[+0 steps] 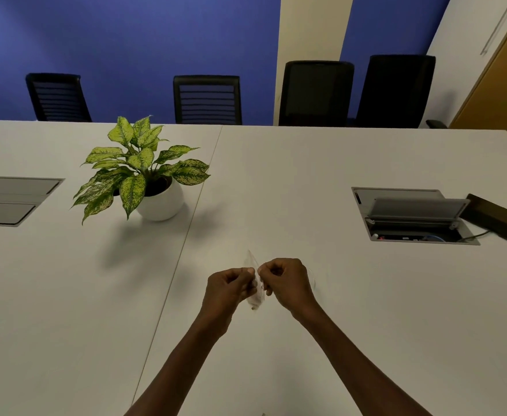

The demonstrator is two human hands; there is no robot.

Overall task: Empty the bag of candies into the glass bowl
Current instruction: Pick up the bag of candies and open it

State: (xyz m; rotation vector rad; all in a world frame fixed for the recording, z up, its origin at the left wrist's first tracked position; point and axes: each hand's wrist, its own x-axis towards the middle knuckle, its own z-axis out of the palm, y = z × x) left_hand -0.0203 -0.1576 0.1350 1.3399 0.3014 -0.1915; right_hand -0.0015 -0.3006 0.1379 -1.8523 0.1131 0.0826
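The small clear plastic bag point(255, 291) is pinched at its top between the closed left hand point(231, 288) and right hand point(288, 283), above the white bench point(306, 175); the glass bowl point(312, 280) is barely seen behind the right hand. A sudden tear could scatter candies beside it.

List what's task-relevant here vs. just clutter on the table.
Job: clear bag, pinched between left hand and right hand; faint glass bowl rim behind the right hand.

Lying about: potted plant, open cable box, closed floor-box lid, black bar, chairs.
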